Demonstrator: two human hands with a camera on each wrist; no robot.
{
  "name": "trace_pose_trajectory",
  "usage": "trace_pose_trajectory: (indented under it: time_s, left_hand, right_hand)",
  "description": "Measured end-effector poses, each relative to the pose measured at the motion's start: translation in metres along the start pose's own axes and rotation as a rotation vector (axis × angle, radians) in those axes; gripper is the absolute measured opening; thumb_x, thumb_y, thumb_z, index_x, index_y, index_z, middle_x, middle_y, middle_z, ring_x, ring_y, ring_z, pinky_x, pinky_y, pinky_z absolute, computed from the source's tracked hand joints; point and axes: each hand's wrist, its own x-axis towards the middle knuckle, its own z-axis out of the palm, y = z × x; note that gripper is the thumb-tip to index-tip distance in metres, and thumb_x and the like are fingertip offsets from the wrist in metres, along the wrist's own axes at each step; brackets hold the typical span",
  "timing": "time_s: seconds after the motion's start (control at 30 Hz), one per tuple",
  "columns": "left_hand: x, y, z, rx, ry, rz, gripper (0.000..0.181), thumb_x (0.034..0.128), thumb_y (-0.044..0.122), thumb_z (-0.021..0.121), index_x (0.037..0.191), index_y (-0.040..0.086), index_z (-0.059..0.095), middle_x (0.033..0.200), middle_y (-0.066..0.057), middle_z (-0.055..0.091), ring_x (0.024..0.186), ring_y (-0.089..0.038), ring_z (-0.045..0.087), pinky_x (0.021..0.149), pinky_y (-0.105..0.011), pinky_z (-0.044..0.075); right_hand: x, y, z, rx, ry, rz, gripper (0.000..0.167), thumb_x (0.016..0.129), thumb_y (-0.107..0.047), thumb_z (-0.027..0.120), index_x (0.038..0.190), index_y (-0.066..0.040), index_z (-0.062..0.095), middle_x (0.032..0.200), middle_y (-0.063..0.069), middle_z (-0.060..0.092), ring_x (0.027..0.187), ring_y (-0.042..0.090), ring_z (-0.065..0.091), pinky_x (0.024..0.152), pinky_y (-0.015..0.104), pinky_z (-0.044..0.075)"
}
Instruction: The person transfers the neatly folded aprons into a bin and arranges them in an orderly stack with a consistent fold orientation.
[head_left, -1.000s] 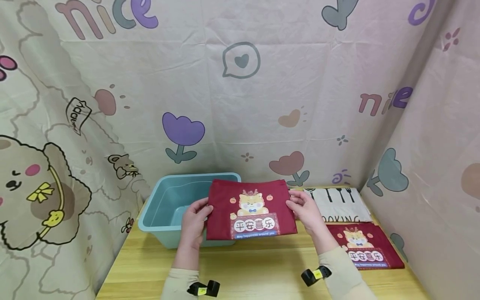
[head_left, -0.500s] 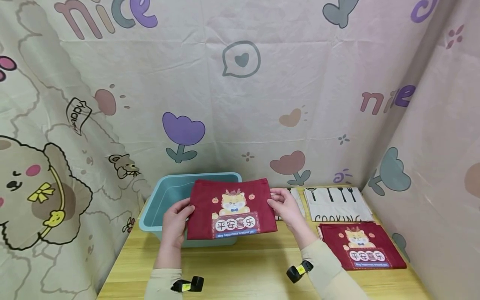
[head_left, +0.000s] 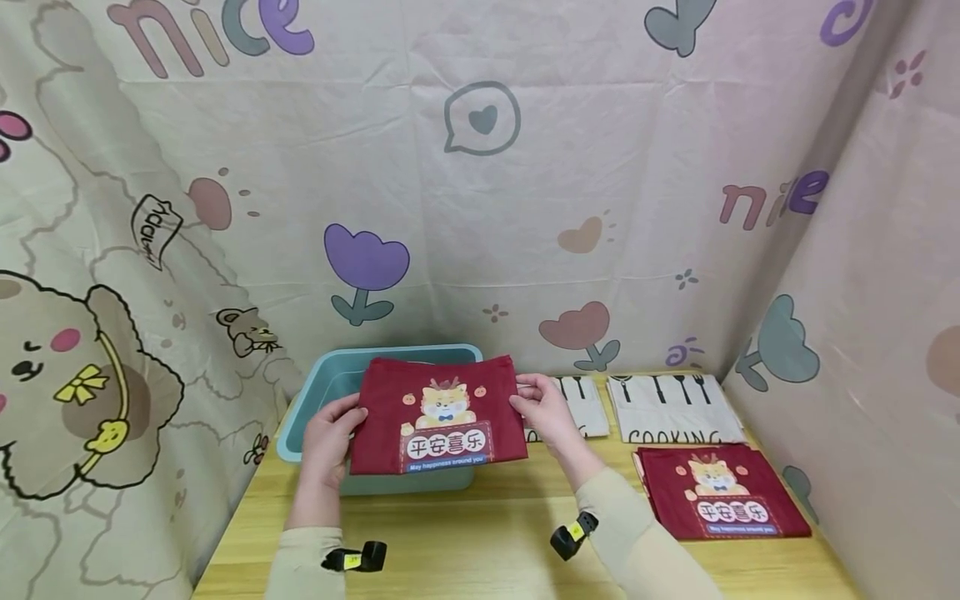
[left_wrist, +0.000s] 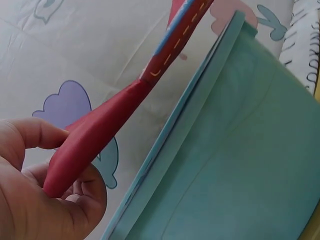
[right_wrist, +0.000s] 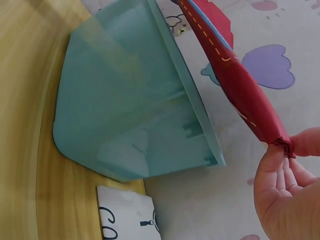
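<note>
On a clock face centred on the folded red cloth (head_left: 442, 417), the left hand (head_left: 327, 437) is gripping the edge at 9 o'clock, thumb lying on the printed face and fingers curling behind. The right hand (head_left: 551, 417) is pinching the opposite edge at 3 o'clock between thumb and fingers, and the fabric is bunching slightly there in the right wrist view.

The cloth is hanging stretched between both hands, off the wooden table (head_left: 487, 550), showing a horned cartoon dog, four Chinese characters and the words "May happiness around you". In the wrist views it is sitting higher than the rim of the teal plastic bin (right_wrist: 125, 100) and apart from it; whether it is wholly over the opening, I cannot tell. In the head view it is covering much of the bin, whose rim is showing from about 9 to 12 o'clock.

Towards 3 o'clock, a partly hidden white printed cloth (head_left: 585, 408) is lying just beyond the right hand, and a white "COOKING" cloth (head_left: 675, 412) is lying farther out. Between 3 and 4 o'clock, a second folded red cloth (head_left: 723, 492) is resting with the same print. A cartoon-patterned curtain (head_left: 480, 233) is hanging behind, towards 12 o'clock.
</note>
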Motion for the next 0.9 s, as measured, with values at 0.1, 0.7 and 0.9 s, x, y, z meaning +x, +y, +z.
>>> trace_pose_trajectory:
  time_s: [0.1,0.7,0.9]
  left_hand:
    - [0.005,0.002,-0.006,0.033,-0.009,-0.015,0.046,0.0992,0.010,0.056,0.143,-0.002,0.048,0.123,-0.009,0.055,0.081,-0.004,0.061,0.069,-0.026,0.056]
    - [0.032,0.024,-0.028,0.199,0.041,0.013,0.047,0.0982,0.008,0.055,0.143,-0.004,0.048,0.141,-0.019,0.045,0.089,-0.005,0.053,0.068,-0.017,0.049]
    - [0.040,0.025,-0.034,0.239,0.070,0.011,0.047,0.0976,0.008,0.055,0.143,-0.003,0.049,0.145,-0.020,0.044,0.104,-0.020,0.050,0.069,-0.017,0.046]
  right_hand:
    - [0.003,-0.003,0.007,-0.007,-0.011,-0.001,0.033,0.095,0.005,0.058,0.127,0.010,0.051,0.099,0.017,0.061,0.079,0.015,0.061,0.064,0.034,0.058]
    - [0.027,-0.015,0.043,-0.065,-0.033,0.013,0.033,0.095,0.004,0.058,0.128,0.008,0.052,0.099,0.017,0.062,0.081,0.019,0.061,0.067,0.037,0.059]
    - [0.033,-0.013,0.054,-0.073,-0.030,0.034,0.033,0.095,0.003,0.058,0.128,0.006,0.052,0.098,0.017,0.062,0.078,0.020,0.062,0.068,0.038,0.059]
